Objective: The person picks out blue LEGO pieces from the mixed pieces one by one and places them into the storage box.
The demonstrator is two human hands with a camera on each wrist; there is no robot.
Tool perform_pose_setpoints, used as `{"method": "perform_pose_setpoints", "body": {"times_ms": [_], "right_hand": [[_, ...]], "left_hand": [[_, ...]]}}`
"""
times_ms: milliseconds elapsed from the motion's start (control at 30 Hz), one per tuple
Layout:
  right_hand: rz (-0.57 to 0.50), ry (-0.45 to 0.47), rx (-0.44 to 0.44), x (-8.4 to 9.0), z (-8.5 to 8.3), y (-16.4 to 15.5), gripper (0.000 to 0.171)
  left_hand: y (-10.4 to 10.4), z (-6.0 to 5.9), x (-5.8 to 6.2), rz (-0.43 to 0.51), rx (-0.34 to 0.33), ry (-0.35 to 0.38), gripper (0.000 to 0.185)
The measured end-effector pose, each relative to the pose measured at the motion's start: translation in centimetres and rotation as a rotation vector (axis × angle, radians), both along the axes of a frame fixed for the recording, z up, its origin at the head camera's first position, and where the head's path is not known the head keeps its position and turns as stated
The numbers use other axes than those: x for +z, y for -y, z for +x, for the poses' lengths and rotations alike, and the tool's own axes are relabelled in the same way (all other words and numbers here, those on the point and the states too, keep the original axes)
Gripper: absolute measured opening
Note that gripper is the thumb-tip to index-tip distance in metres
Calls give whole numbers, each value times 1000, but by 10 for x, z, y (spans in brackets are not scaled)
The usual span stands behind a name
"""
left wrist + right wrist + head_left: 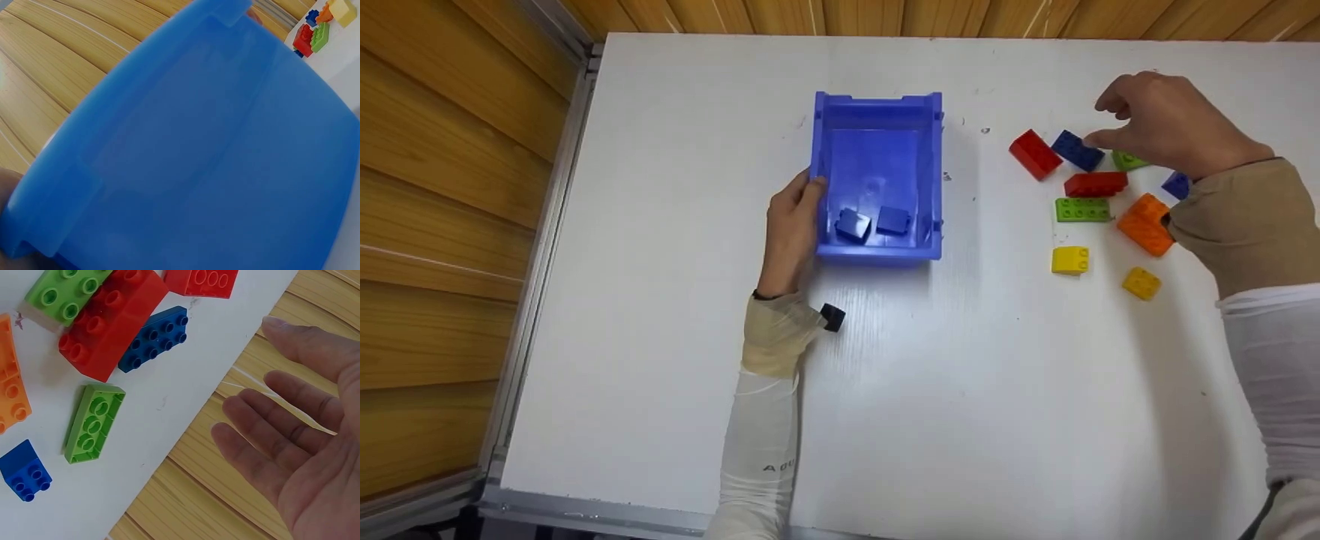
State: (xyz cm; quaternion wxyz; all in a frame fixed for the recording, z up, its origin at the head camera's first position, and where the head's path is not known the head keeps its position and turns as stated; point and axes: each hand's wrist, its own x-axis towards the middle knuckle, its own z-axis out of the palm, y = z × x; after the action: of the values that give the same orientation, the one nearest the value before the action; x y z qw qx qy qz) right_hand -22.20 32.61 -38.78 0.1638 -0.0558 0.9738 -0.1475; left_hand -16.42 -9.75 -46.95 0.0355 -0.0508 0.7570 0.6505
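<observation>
I hold my left hand (791,232) against the blue bin (877,150) wall, thumb hooked over its rim, while my right hand (1166,124) hovers, fingers spread and empty, above the long blue brick (1078,150) on the table (960,375).

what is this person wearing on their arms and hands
Both hands are bare. The left arm wears a tight white sleeve with small grey lettering near the elbow, a beige band at the wrist and a small black camera beside it. The right arm has the same white sleeve with a wider tan cuff.
</observation>
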Motion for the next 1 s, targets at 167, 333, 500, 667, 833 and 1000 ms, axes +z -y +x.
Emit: {"method": "perform_pose_setpoints", "body": {"times_ms": [167,333,500,667,833,1000], "right_hand": [[-14,33,-13,-4,-2,-3,51],[-29,67,-30,-10,-3,-4,52],[-22,106,-37,-16,-6,-5,53],[-22,131,-38,-21,-10,-5,52],[-23,141,-35,-25,-13,-5,52],[-23,130,-19,-30,-15,-6,51]], "left_hand": [[0,0,0,-10,4,0,44],[0,0,1,-30,2,6,45],[0,0,1,-20,-5,5,45],[1,1,0,6,-7,8,46],[0,1,0,30,2,14,45],[-1,1,0,32,7,8,42]]}}
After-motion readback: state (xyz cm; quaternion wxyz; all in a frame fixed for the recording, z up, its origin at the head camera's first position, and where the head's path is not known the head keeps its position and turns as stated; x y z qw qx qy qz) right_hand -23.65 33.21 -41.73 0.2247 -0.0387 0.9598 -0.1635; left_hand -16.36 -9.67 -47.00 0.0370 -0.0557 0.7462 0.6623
